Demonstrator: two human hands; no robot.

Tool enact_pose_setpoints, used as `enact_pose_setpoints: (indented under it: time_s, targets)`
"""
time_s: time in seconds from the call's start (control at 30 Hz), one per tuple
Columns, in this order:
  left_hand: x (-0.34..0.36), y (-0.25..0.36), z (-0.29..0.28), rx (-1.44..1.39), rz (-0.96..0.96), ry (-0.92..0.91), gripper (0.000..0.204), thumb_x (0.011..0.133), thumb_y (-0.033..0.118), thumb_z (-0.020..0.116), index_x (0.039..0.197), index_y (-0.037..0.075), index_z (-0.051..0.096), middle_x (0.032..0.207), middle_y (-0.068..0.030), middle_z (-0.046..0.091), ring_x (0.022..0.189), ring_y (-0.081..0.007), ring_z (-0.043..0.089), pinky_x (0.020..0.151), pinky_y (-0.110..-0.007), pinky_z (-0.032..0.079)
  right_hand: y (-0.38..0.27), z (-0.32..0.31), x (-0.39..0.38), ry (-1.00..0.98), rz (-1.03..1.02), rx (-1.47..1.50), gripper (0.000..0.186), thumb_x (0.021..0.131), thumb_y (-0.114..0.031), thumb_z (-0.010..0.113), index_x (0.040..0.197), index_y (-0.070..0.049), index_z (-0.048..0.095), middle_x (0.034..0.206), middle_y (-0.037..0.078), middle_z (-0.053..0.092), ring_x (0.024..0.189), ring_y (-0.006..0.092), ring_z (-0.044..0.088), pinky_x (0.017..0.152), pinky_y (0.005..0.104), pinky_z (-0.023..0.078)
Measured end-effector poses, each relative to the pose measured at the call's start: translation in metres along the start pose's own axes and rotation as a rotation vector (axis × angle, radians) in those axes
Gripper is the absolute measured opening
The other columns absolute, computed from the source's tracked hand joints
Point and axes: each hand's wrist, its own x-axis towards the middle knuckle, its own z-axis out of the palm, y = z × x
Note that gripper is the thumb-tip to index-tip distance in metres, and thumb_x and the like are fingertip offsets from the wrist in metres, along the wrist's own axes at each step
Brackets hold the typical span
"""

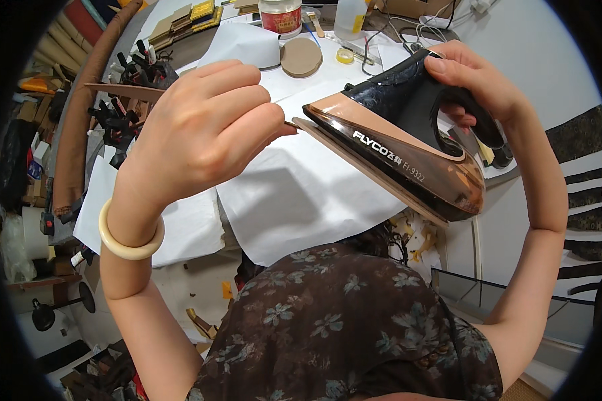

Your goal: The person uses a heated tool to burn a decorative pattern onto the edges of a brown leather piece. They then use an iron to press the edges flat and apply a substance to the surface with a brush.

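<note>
My right hand [471,80] is wrapped round the handle of a black and copper clothes iron [408,144], held tilted above the white-covered table with its tip toward my left hand. My left hand [204,123], a cream bangle at its wrist, is closed on a thin brown strip [128,91]. One end of the strip sticks out to the left behind the hand. A short dark end shows past my fingers, beside the iron's tip; whether it touches the soleplate I cannot tell. White paper sheets [274,220] lie below both hands.
At the back stand a white tub with a red label [281,19] and a clear bottle [350,19]. Round brown discs [301,57] and a yellow tape roll [344,56] lie nearer. Black-handled tools [117,123] and a long brown roll [80,127] are at the left. Cables [415,30] trail behind the iron.
</note>
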Motion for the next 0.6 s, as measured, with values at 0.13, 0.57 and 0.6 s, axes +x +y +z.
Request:
enact_pose_setpoints:
  time_s: [0.13,0.57,0.6]
  targets:
    - [-0.006,-0.001,0.005,-0.002,0.000,0.003,0.035,0.074,0.013,0.088,0.072,0.005,0.053,0.070,-0.0060,0.044,0.066,-0.0244,0.051,0.057,-0.038,0.044,0.000,0.001,0.003,-0.002,0.047,0.008,0.043,0.107,-0.047,0.067,0.096,-0.005,0.069,0.058,-0.002,0.057,0.039,0.0022,0.048,0.034,0.0156,0.038]
    - [-0.012,-0.002,0.004,-0.036,0.099,0.076,0.031,0.075,0.009,0.086,0.073,0.000,0.056,0.069,-0.0071,0.050,0.064,-0.0253,0.052,0.057,-0.036,0.047,0.015,-0.007,0.002,-0.044,0.059,0.117,0.045,0.107,-0.048,0.067,0.092,-0.006,0.064,0.054,-0.001,0.053,0.036,0.0048,0.046,0.032,0.0184,0.039]
    - [-0.012,-0.001,0.004,-0.035,0.097,0.068,0.030,0.075,0.009,0.085,0.073,0.000,0.056,0.069,-0.0073,0.050,0.064,-0.0255,0.052,0.057,-0.036,0.047,0.014,-0.004,0.002,-0.041,0.054,0.104,0.045,0.107,-0.048,0.067,0.091,-0.006,0.065,0.054,-0.001,0.053,0.036,0.0048,0.046,0.032,0.0183,0.039]
